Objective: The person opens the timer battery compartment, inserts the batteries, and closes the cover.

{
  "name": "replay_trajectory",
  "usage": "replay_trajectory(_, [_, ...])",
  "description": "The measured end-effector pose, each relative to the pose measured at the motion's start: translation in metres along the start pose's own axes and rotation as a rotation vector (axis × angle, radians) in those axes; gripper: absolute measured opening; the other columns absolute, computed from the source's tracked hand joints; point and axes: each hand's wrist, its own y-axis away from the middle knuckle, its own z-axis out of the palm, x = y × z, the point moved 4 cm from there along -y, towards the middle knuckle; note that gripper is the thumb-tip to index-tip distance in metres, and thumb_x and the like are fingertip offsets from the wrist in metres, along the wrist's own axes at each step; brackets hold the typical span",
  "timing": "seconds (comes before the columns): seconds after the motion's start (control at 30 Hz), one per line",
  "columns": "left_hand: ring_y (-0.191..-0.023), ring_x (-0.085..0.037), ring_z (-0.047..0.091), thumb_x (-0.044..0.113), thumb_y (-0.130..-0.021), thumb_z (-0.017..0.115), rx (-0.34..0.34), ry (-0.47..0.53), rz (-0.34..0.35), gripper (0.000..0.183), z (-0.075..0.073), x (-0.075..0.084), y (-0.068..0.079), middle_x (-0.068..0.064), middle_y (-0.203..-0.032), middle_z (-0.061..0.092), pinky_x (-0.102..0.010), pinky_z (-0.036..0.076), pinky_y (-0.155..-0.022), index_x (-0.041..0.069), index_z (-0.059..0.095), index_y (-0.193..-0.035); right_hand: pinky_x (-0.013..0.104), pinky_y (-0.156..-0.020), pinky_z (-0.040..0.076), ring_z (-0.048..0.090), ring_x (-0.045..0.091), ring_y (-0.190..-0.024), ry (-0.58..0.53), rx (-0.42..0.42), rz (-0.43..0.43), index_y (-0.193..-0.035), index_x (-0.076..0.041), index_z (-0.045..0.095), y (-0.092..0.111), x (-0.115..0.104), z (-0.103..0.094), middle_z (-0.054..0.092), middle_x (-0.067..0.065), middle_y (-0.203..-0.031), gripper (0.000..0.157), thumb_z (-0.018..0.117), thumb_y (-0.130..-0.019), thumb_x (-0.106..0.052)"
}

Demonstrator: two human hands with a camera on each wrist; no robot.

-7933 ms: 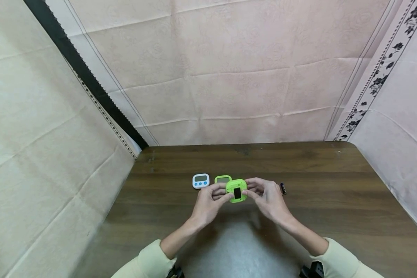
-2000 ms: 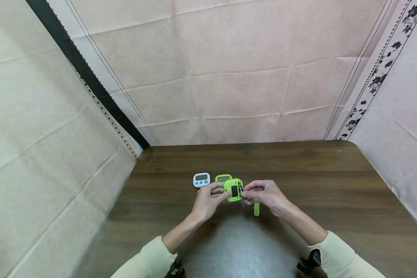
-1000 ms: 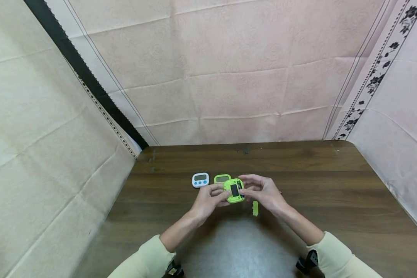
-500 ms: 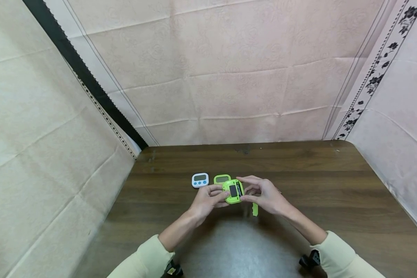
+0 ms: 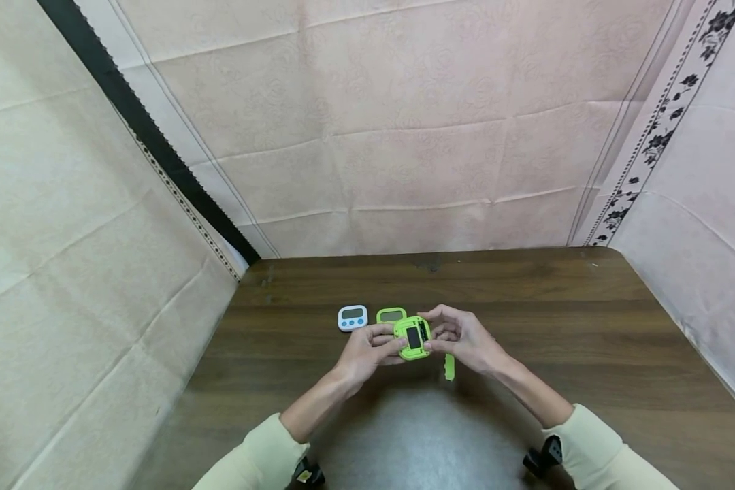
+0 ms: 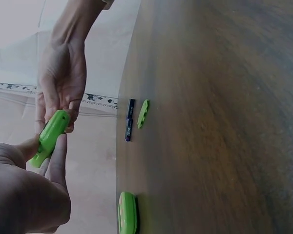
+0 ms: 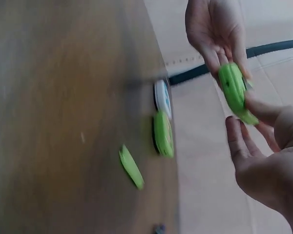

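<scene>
My left hand (image 5: 363, 354) grips a lime-green digital timer (image 5: 405, 348) by its left side. The timer's back faces up, with a black rectangle in its middle. Along its right side the long battery slot (image 5: 423, 331) lies uncovered, with something dark inside. My right hand (image 5: 470, 342) holds the timer's right edge, thumb at the lower corner and a fingertip at the upper one. Both wrist views show the timer (image 6: 51, 138) raised above the table. A green battery cover (image 5: 450, 367) rests below the right hand. Dark batteries (image 6: 129, 129) lie beside the cover, hidden in the head view.
Just beyond the hands, a second green timer (image 5: 391, 314) lies display up, partly covered by the held one. To its left is a white timer (image 5: 352, 318) with blue buttons. Pale cloth (image 5: 416, 136) hangs behind the wooden table (image 5: 527, 286).
The cover went from the timer to the table. Two seconds ago my right hand pinched a battery at the slot; its thumb then pressed there, and has since shifted to the timer's lower right edge.
</scene>
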Motion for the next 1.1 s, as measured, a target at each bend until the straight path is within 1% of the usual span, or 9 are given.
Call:
replay_trajectory(0.13, [-0.100,-0.025,0.077,0.006,-0.101,0.073,0.007,-0.014,0.020,0.037,-0.001,-0.001,-0.001,-0.024,-0.120,0.075,-0.039,0.064,-0.087,-0.010,0.064,-0.134,0.038,-0.089,0.061,0.070,0.035,-0.110,0.135,0.005,-0.033,-0.143,-0.008,0.065,0.005,0.003,-0.012,0.067,0.010,-0.135,0.047,0.079,-0.097,-0.009])
replay_trajectory(0.2, [-0.100,-0.025,0.077,0.004,-0.101,0.074,0.008,-0.016,0.032,0.037,-0.002,-0.001,-0.002,-0.024,-0.120,0.075,-0.041,0.063,-0.089,-0.010,0.064,-0.133,0.044,-0.093,0.059,0.068,0.037,-0.115,0.199,0.018,-0.036,-0.144,-0.009,0.065,0.010,0.009,-0.018,0.065,0.010,-0.140,0.049,0.079,-0.098,-0.011])
replay_trajectory(0.27, [-0.101,-0.026,0.077,0.003,-0.100,0.074,0.010,-0.020,0.045,0.037,-0.003,-0.002,-0.002,-0.025,-0.120,0.074,-0.044,0.063,-0.090,-0.010,0.064,-0.133,0.050,-0.095,0.059,0.069,0.036,-0.117,0.265,0.022,-0.031,-0.144,-0.007,0.065,0.015,0.017,-0.022,0.066,0.012,-0.140,0.050,0.080,-0.097,-0.012])
replay_trajectory(0.37, [-0.102,-0.027,0.077,0.001,-0.100,0.074,0.011,-0.024,0.053,0.037,-0.006,-0.003,-0.002,-0.026,-0.121,0.074,-0.049,0.061,-0.093,-0.010,0.064,-0.134,0.053,-0.095,0.058,0.070,0.036,-0.115,0.377,0.009,-0.011,-0.139,0.000,0.066,0.024,0.030,-0.024,0.069,0.018,-0.135,0.051,0.084,-0.093,-0.012])
replay_trajectory(0.5, [-0.104,-0.029,0.077,0.000,-0.099,0.073,0.012,-0.067,0.080,0.037,-0.010,-0.003,-0.001,-0.025,-0.121,0.074,-0.048,0.062,-0.092,-0.010,0.064,-0.134,0.046,-0.089,0.060,0.070,0.033,-0.106,0.510,-0.022,0.010,-0.133,0.005,0.069,0.035,0.043,-0.020,0.072,0.017,-0.125,0.055,0.090,-0.088,-0.018])
replay_trajectory(0.67, [-0.104,-0.027,0.077,0.000,-0.099,0.074,0.000,-0.135,0.116,0.034,-0.014,-0.004,-0.003,-0.024,-0.119,0.075,-0.040,0.064,-0.088,-0.009,0.066,-0.131,0.038,-0.082,0.055,0.065,0.025,-0.097,0.629,-0.015,-0.016,-0.127,0.007,0.072,0.038,0.049,-0.013,0.070,0.012,-0.119,0.056,0.094,-0.083,-0.021])
replay_trajectory(0.8, [-0.105,-0.027,0.076,-0.001,-0.100,0.073,-0.017,-0.151,0.133,0.035,-0.014,-0.004,-0.003,-0.025,-0.119,0.075,-0.042,0.063,-0.089,-0.010,0.065,-0.132,0.035,-0.079,0.055,0.064,0.021,-0.095,0.682,0.012,-0.025,-0.121,0.006,0.075,0.038,0.052,-0.007,0.067,0.009,-0.115,0.051,0.096,-0.081,-0.019])
replay_trajectory(0.93, [-0.105,-0.027,0.076,-0.001,-0.100,0.072,-0.019,-0.160,0.144,0.035,-0.014,-0.004,-0.002,-0.026,-0.119,0.074,-0.043,0.063,-0.089,-0.011,0.064,-0.132,0.034,-0.077,0.055,0.063,0.019,-0.092,0.720,0.041,-0.023,-0.115,0.003,0.077,0.037,0.053,-0.003,0.066,0.006,-0.111,0.046,0.097,-0.078,-0.017])
replay_trajectory(1.1, [-0.105,-0.026,0.076,-0.001,-0.100,0.073,-0.010,-0.170,0.129,0.035,-0.014,-0.002,0.000,-0.024,-0.120,0.075,-0.040,0.064,-0.088,-0.009,0.065,-0.133,0.032,-0.075,0.055,0.063,0.019,-0.088,0.683,0.072,-0.031,-0.112,-0.001,0.075,0.036,0.054,-0.002,0.069,0.005,-0.107,0.046,0.099,-0.074,-0.010])
